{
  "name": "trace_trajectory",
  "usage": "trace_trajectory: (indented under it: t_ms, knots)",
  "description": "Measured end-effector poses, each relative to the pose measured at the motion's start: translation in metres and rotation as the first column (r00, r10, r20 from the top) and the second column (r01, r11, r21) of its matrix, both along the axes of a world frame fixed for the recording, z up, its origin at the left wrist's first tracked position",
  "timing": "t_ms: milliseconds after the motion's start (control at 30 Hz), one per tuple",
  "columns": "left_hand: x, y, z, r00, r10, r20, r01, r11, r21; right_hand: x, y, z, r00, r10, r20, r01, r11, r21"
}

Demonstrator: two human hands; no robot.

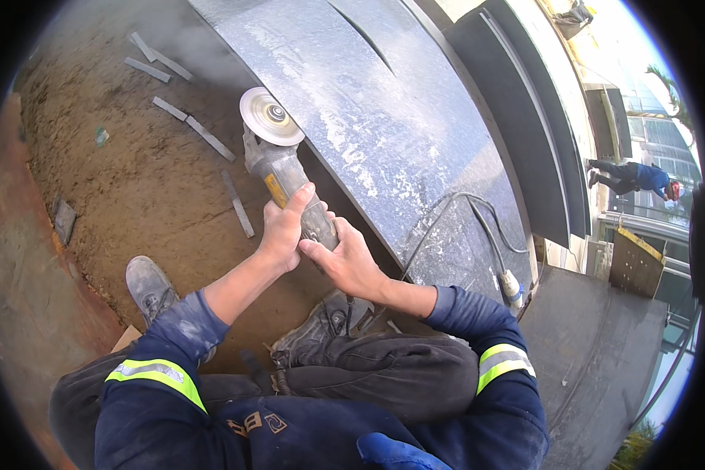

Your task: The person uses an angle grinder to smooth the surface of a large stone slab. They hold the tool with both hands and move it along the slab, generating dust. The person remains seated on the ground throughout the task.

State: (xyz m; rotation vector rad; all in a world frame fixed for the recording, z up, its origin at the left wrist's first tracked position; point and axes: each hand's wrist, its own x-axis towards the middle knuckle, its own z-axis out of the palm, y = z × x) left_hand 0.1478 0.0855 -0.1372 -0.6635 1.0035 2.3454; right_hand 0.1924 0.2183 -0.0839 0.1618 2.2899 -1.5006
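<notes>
Both my hands are closed round the body of a dusty grey and yellow angle grinder (278,174). My left hand (283,227) grips it from the left side, thumb laid along the top. From the right, my right hand (348,258) wraps the rear of the handle. The pale round disc (272,116) at its head is at the left edge of a large grey stone slab (446,149); whether it touches the edge I cannot tell. White dust streaks the slab's face, and a dark slit runs through its far part.
Several cut stone strips (210,139) lie on the brown dirt (133,204) at left. A black cable (486,215) loops over the slab to a white and blue plug connector (511,288). Dark slabs (517,117) stand beyond. Another person (638,178) is at far right. My shoes (150,286) flank the grinder's tail.
</notes>
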Motion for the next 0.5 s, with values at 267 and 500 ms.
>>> trace_trajectory:
  t_ms: [267, 500]
  knots:
    - [0.023, 0.009, 0.002, 0.999, 0.037, -0.023, -0.037, 0.999, 0.014, 0.021, 0.009, 0.002, 0.999, 0.012, 0.034, -0.013, 0.999, 0.031]
    - [0.066, 0.027, -0.004, 0.998, 0.024, -0.053, -0.023, 0.999, 0.025, 0.058, 0.031, 0.006, 0.997, 0.064, 0.049, -0.065, 0.998, 0.021]
